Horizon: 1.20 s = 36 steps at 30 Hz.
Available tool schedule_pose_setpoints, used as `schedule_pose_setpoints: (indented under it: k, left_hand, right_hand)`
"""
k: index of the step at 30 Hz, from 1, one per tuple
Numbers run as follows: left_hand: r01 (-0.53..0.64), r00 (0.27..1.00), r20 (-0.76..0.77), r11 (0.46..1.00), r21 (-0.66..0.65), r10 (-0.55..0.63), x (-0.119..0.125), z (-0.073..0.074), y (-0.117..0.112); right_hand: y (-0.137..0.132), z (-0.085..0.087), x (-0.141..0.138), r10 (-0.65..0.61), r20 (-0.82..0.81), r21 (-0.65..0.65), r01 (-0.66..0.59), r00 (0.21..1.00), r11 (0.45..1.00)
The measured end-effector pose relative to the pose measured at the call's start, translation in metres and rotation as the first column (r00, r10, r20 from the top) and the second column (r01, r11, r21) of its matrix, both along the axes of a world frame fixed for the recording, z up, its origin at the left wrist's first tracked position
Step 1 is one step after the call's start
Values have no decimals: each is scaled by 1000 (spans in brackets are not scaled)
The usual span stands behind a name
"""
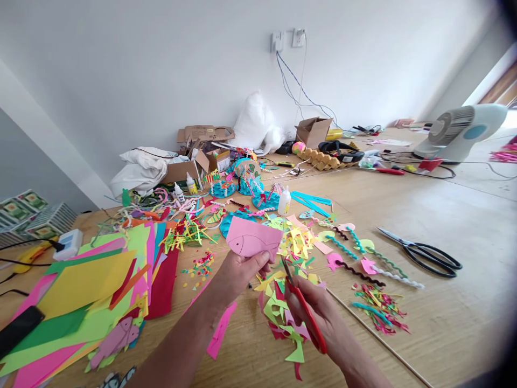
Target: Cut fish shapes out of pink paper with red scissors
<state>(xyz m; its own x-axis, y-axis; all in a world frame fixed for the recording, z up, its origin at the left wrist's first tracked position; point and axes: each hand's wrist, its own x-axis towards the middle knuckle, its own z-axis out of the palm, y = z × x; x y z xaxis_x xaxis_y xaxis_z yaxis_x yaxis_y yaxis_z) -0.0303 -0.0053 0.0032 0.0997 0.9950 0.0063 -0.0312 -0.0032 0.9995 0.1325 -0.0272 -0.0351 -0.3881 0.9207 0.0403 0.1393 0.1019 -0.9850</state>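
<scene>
A piece of pink paper [252,237] with a fish outline drawn on it is pinched in my left hand [246,269], thumb on top. My right hand [313,307] grips red-handled scissors [302,310]. Their blades point up toward the paper's lower right corner, seemingly apart from it; I cannot tell how far the blades are spread. Below and between the hands lie paper scraps [278,307] in green, pink and red. Yellow scraps [299,240] are heaped just beyond the paper.
Coloured paper sheets [84,285] are stacked at left, with cut fish [115,342] on them. Large black-handled scissors [428,256] lie at right, near pipe-cleaner pieces [359,272] and a wooden stick [375,334]. Glue bottles [284,202], boxes [313,132] and a fan [460,132] stand farther back.
</scene>
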Motion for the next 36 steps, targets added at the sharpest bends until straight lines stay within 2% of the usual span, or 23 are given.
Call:
schedule_pose_setpoints:
  k: [2,5,9,12,14,17,19,20,22,24,27,29,31,33,36]
  left_hand:
    - [-31,1000,-2,1000,-4,31,2,0,-1]
    - [-22,1000,-7,1000,-8,22,8,-2,-4]
    - [19,1000,10,1000,12,-19,19,-7,-6]
    - [59,997,43,998,8,-59,21,-9,-6]
    - [101,994,51,995,5,-101,14,-8,-6]
    - [132,990,51,990,54,-134,-12,0,-3]
    - [48,998,20,989,141,-51,-31,10,-1]
    - [32,998,-55,981,190,-22,-38,16,0]
    - [103,959,-282,966,236,-33,-44,28,1]
    - [217,876,-479,935,280,-59,-40,38,0]
    - [353,782,-596,917,184,-181,-28,43,0]
    - [371,795,-544,925,83,-270,-23,41,1]
    - [348,867,-382,937,3,-321,-21,36,2]
    - [308,936,-165,950,-41,-311,-20,31,2]
    - [243,966,100,968,-56,-237,-19,23,1]
  right_hand:
    - [3,-1,2,-108,-128,5,109,986,994]
    - [10,2,-2,-277,-306,17,297,911,955]
    - [20,13,-12,-279,-421,18,315,863,949]
    - [23,22,-13,-264,-425,-12,287,866,958]
    - [26,27,-8,-249,-405,4,274,880,962]
    - [32,36,5,-187,-273,100,221,944,970]
    - [36,43,14,-92,-92,164,106,992,981]
    - [37,47,17,-39,-1,185,39,999,982]
    - [39,55,21,22,186,240,-67,982,969]
    - [39,62,19,45,330,289,-147,943,946]
    - [40,71,15,61,421,323,-212,905,922]
    - [42,73,13,102,381,302,-228,919,926]
    - [44,71,14,156,249,250,-219,956,943]
    - [45,65,15,149,95,188,-164,984,968]
    - [43,49,13,57,-17,91,-55,998,994]
